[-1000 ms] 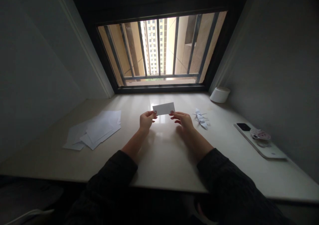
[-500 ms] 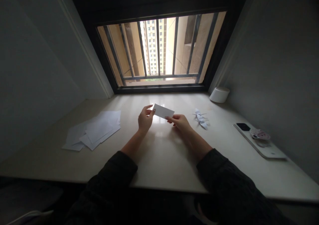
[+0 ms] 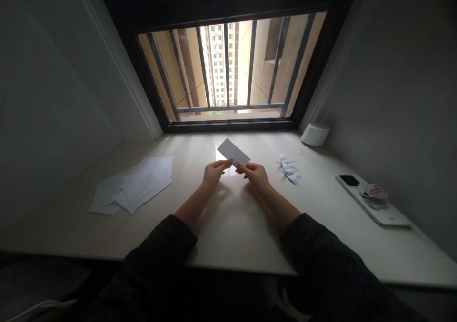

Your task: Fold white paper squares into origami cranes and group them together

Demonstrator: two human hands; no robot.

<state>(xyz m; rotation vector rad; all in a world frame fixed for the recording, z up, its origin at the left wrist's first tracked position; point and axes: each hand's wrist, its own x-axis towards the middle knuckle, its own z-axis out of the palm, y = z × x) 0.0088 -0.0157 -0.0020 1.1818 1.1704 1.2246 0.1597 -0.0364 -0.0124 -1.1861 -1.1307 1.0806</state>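
Note:
A small white rectangular piece of paper is held tilted above the white tabletop. My left hand pinches its lower edge between thumb and fingers. Right beside it, my right hand grips the same paper near its lower right corner, so the two thumbs almost meet. To the right of my hands lie several folded white paper cranes in a row. A loose pile of white paper sheets is spread out on the left.
A white phone with a round pink-and-white grip lies at the right. Near the window's right corner stands a white rounded device. The barred window bounds the tabletop at the back, with walls on both sides.
My left hand has moved from the paper's left end to its lower edge, close to my right hand. The paper has turned more steeply, its left corner now higher.

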